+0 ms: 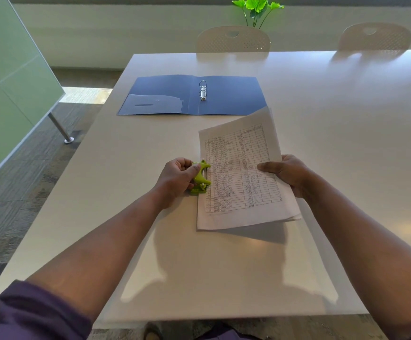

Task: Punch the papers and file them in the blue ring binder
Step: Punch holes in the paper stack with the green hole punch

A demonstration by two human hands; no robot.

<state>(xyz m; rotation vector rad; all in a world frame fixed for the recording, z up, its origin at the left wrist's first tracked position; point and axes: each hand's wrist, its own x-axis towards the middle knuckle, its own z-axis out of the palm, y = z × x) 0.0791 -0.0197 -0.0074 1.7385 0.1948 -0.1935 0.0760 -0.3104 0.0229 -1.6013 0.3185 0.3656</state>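
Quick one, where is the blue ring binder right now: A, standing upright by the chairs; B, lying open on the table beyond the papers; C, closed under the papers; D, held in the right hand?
B: the blue ring binder lies open and flat on the table, its metal rings exposed, beyond the papers.

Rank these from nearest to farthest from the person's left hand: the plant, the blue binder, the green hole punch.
1. Green hole punch: gripped by the left hand, at the papers' left edge.
2. Blue binder: lying open farther up the table.
3. Plant: beyond the table's far edge, behind a chair.
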